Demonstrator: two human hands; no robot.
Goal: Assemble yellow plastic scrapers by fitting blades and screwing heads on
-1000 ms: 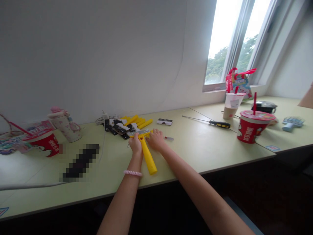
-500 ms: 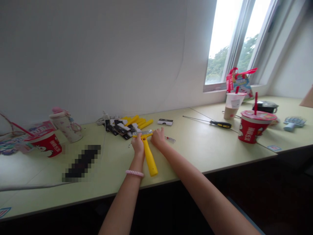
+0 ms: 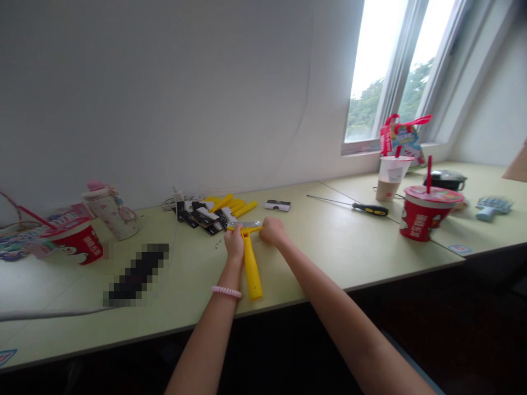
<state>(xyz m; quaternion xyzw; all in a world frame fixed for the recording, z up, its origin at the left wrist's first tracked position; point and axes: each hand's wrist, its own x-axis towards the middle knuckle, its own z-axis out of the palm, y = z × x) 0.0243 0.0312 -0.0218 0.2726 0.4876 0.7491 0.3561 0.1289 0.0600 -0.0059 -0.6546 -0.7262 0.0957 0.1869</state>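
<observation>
A yellow-handled scraper (image 3: 252,269) lies above the near part of the table, its handle pointing towards me and its wide silvery head across the far end. My left hand (image 3: 234,240) is closed on the left end of that head, thumb on top. At the other end, my right hand (image 3: 272,231) is curled in a fist with its fingertips against or very near the head. What those fingers hold is hidden. Tiny bits (image 3: 217,244) lie left of my left hand.
Behind my hands are black-and-white cards (image 3: 206,215) and several yellow handles (image 3: 234,205). A screwdriver (image 3: 369,209) and lidded red cup (image 3: 428,214) stand to the right. Left are a bottle (image 3: 112,214), another red cup (image 3: 82,244) and a blurred-out dark object (image 3: 138,274).
Both hands and the scraper have shifted slightly right, and the handle has turned a little. My right hand has closed further. A small clear-and-red item beside it is out of sight.
</observation>
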